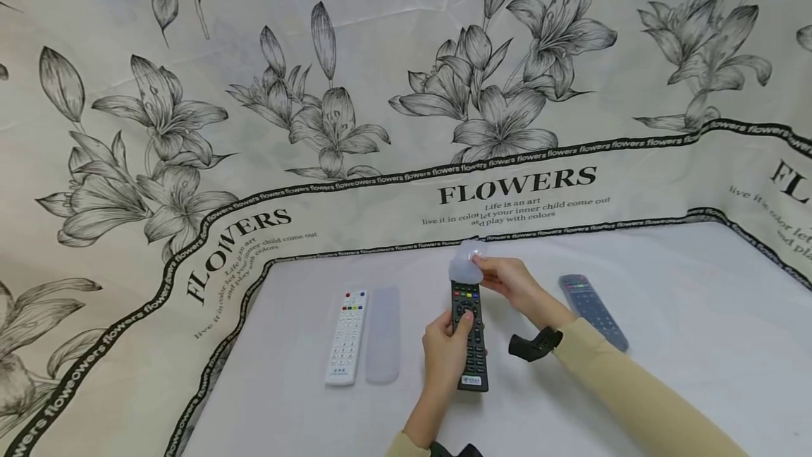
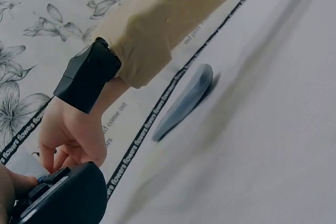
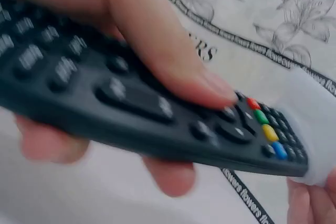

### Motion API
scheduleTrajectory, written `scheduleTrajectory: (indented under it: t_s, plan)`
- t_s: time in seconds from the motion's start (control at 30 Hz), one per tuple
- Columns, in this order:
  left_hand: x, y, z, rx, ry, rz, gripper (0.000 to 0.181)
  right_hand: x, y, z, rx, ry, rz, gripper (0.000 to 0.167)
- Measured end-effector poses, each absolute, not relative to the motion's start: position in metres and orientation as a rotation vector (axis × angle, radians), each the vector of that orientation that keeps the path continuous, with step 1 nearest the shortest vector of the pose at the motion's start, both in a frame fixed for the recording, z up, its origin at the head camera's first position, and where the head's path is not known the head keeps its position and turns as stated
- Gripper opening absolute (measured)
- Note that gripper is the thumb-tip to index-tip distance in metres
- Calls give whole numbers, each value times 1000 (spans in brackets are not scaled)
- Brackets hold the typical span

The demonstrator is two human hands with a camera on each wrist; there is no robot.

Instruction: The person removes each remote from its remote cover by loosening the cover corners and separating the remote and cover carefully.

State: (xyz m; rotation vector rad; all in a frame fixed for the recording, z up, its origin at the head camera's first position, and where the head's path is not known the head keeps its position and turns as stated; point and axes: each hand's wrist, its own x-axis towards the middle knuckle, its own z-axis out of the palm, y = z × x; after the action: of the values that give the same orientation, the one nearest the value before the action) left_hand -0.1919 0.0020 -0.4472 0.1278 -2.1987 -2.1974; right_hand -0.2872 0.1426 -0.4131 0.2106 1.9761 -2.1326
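Observation:
Tilted up over the white table, a black remote control (image 1: 474, 362) is gripped by my left hand (image 1: 442, 351), thumb across its buttons and fingers beneath. A translucent, pale soft cover (image 1: 465, 266) sits over the remote's far end, bunched up. My right hand (image 1: 512, 282) pinches that cover between thumb and fingers. In the right wrist view the cover (image 3: 315, 124) wraps the end just beyond the coloured buttons of the remote (image 3: 131, 124). The left wrist view shows the right hand (image 2: 73, 132) beyond the remote's dark near end (image 2: 68, 198).
To the left, a white remote (image 1: 346, 337) lies beside a flat translucent sleeve (image 1: 383, 337). A dark remote (image 1: 593, 312), seemingly in a bluish cover, lies at the right near the right forearm. Behind the table (image 1: 273, 400) hangs a flower-printed cloth (image 1: 355, 217).

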Motion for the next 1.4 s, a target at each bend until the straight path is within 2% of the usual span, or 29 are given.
scheduleTrajectory:
  t_s: [0.2, 0.47, 1.4]
  plan:
    - [-189, 1, -450, 189, -2226, -2170, 29, -294, 142, -419, 191, 1969, -2070, 44]
    - [-193, -2, -449, 182, -2232, -2164, 34, -304, 133, -416, 327, 1950, -2112, 48]
    - [-189, -9, -436, 199, -2115, -2376, 35, -309, 116, -403, 373, 2024, -2108, 46]
